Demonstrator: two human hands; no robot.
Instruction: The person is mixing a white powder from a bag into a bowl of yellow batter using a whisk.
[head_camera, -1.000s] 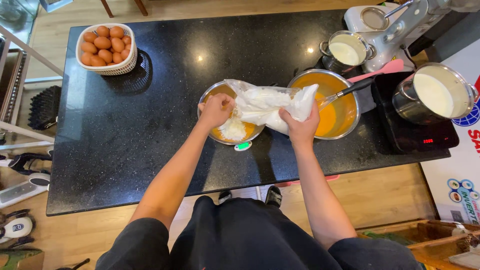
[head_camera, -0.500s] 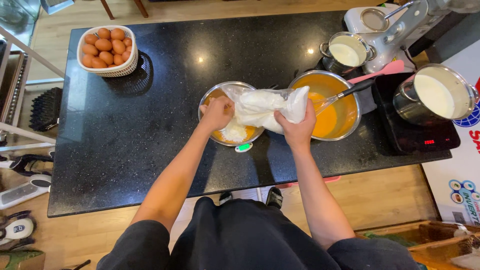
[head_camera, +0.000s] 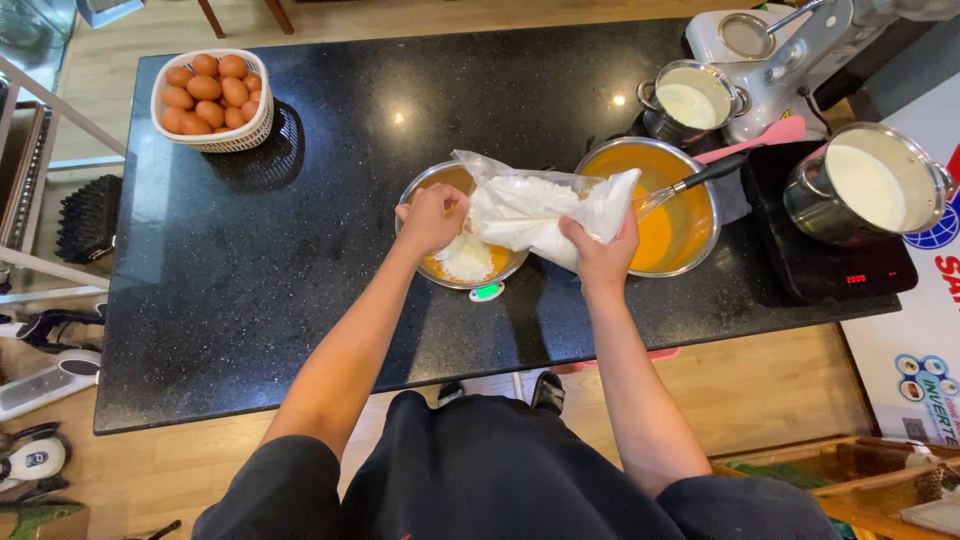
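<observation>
Black polished stone forms the worktop (head_camera: 330, 230), standing on a pale wooden floor, and only the head-mounted view is available. At the far left corner sits a white basket of brown eggs (head_camera: 212, 100). At the worktop centre, a small steel bowl (head_camera: 462, 238) of orange batter rests on a scale (head_camera: 486, 292), with a mound of white powder (head_camera: 467, 260) already lying on the batter. The left hand (head_camera: 432, 217) is closed on the mouth end of a clear plastic bag of white powder (head_camera: 535, 213), directly over the bowl; the right hand (head_camera: 598, 252) is clamped on the bag's far end, holding it raised and tilted toward the bowl. Just right of the bag stands a larger steel bowl (head_camera: 690, 215) of orange mixture with a whisk (head_camera: 695, 182) resting in it. Further right, a pot of white liquid (head_camera: 865, 185) sits on a black induction plate (head_camera: 830, 270), and a smaller pot of white liquid (head_camera: 690, 103) stands beside a stand mixer (head_camera: 790, 50). Judged step: dosing powder into the bowl by weight. The next move appears to call for a controlled tilt, with the bag mouth kept inside the bowl rim.
</observation>
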